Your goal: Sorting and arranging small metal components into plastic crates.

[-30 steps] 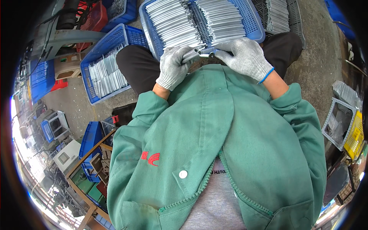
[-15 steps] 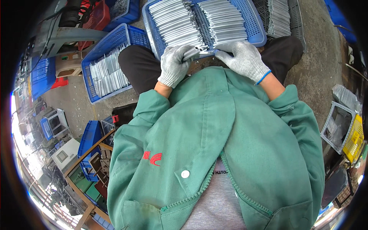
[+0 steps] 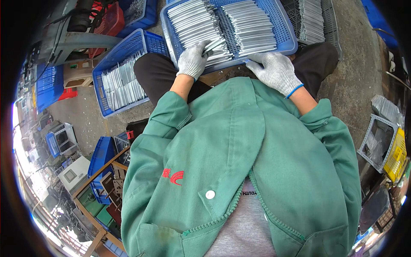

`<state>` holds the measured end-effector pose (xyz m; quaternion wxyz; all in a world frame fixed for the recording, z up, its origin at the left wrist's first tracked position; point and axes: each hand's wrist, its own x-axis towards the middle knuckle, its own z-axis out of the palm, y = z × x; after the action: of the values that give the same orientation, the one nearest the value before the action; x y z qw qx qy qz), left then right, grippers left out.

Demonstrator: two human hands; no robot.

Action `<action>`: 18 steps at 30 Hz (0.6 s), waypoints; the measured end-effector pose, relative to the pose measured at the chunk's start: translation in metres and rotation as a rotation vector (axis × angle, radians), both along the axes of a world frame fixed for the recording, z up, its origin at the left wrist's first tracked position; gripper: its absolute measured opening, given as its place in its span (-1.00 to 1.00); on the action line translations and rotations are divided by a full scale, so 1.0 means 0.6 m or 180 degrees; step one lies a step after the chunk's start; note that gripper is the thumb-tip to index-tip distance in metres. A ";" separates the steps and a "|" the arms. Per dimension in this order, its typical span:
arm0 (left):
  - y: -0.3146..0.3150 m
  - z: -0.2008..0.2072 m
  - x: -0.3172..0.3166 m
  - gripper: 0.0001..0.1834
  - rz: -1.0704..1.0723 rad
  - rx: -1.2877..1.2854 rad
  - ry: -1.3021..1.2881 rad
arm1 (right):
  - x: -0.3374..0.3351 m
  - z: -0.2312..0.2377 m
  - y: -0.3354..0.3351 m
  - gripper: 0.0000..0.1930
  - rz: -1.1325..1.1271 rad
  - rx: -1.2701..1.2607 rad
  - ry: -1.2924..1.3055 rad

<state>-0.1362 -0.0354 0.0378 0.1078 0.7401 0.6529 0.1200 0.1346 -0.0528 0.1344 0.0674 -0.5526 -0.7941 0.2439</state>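
My left hand [image 3: 192,61], in a grey knitted glove, is closed around a few short silvery metal tubes [image 3: 215,45]. It holds them tilted over the near end of the left row of tubes [image 3: 195,23] in a blue plastic basket [image 3: 292,45]. Also gloved, my right hand [image 3: 276,70] is at the basket's near rim, below the right row of tubes [image 3: 248,28]. Its thumb and fingers are closed together, and a small bluish tip shows at them. What that hand grips is mostly hidden.
To the left, another blue basket [image 3: 97,92] holds more metal tubes. A dark grey crate [image 3: 333,30] with tubes stands at the right. My knees [image 3: 152,70] flank the middle basket. A metal machine frame [image 3: 85,40] rises at the upper left.
My left hand has moved forward and away from my right hand, carrying the tubes over the left row. My right hand has shifted slightly right and nearer to me.
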 end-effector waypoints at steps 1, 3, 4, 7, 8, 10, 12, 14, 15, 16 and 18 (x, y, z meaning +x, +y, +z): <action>-0.002 0.012 0.004 -0.73 -0.0026 -0.0032 -0.0072 | 0.002 0.002 0.000 -0.68 -0.0009 -0.0016 -0.0008; -0.011 0.028 0.009 -0.73 -0.0056 -0.0068 -0.0140 | 0.005 0.002 -0.002 -0.69 -0.0022 -0.0035 -0.0011; -0.018 0.037 0.010 -0.74 -0.0167 -0.0097 -0.0505 | 0.006 0.001 -0.003 -0.70 -0.0004 0.0065 0.0077; -0.036 0.052 0.010 -0.76 -0.0500 -0.0189 -0.1614 | 0.010 -0.001 -0.006 -0.73 0.0046 0.0365 0.0325; -0.041 0.051 0.007 -0.76 -0.0500 -0.0194 -0.1617 | 0.010 0.001 -0.007 -0.73 0.0045 0.0360 0.0322; -0.051 0.045 -0.002 -0.75 -0.0662 -0.0347 -0.1793 | 0.008 0.011 -0.011 -0.72 0.0089 0.0433 0.0405; -0.061 0.041 -0.007 -0.74 -0.0822 -0.0502 -0.1971 | 0.005 0.022 -0.015 -0.71 0.0134 0.0504 0.0487; -0.068 0.062 0.002 -0.75 -0.0818 -0.0565 -0.1945 | 0.003 0.031 -0.014 -0.70 0.0178 0.0447 0.0456; -0.069 0.077 0.011 -0.76 -0.0827 -0.0625 -0.1926 | 0.003 0.035 -0.014 -0.70 0.0213 0.0394 0.0416; -0.069 0.089 0.018 -0.76 -0.0835 -0.0686 -0.1906 | 0.004 0.037 -0.014 -0.70 0.0248 0.0342 0.0377; -0.071 0.093 0.023 -0.77 -0.0840 -0.0747 -0.1887 | 0.005 0.037 -0.016 -0.69 0.0286 0.0286 0.0339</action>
<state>-0.1225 -0.0778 0.0935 0.3918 0.7336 0.5013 0.2388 0.1373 -0.0622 0.1569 0.1232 -0.4991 -0.8235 0.2398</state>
